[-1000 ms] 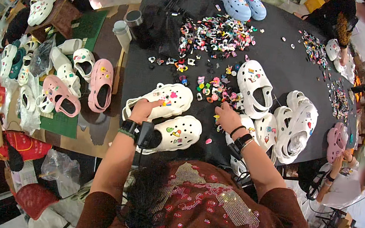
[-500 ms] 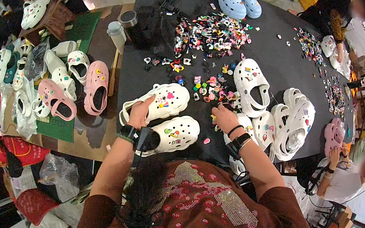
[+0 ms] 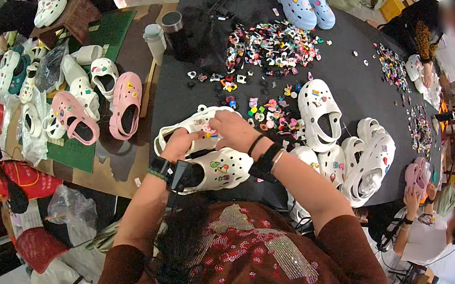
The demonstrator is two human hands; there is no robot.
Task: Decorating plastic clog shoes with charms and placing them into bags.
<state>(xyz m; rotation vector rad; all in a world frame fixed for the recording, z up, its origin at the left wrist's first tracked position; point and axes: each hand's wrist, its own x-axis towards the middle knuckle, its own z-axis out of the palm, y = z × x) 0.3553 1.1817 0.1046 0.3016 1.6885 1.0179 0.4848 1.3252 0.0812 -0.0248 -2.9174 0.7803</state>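
The upper clog [image 3: 198, 118] is being gripped by the left hand [image 3: 179, 143], its thumb being laid over the top near the opening and its fingers being mostly hidden. The same clog is being touched from above by the right hand [image 3: 232, 129], whose fingers are being kept bent and close together (whether a charm is being pinched there cannot be made out). Colourful charms are being partly covered by both hands. On the black table [image 3: 188, 87], the lower clog [image 3: 238, 166], also white, is being left just beside the first, toward the body. Loose charms [image 3: 268, 114] are being spread beyond the right hand, with a larger heap [image 3: 282, 46] being seen farther off. More white clogs [image 3: 310, 109] are being grouped to the right. Blue clogs [image 3: 295, 9] are being stood at the far edge, and a pink clog [image 3: 416, 173] is being handled by a seated person [image 3: 432, 230].
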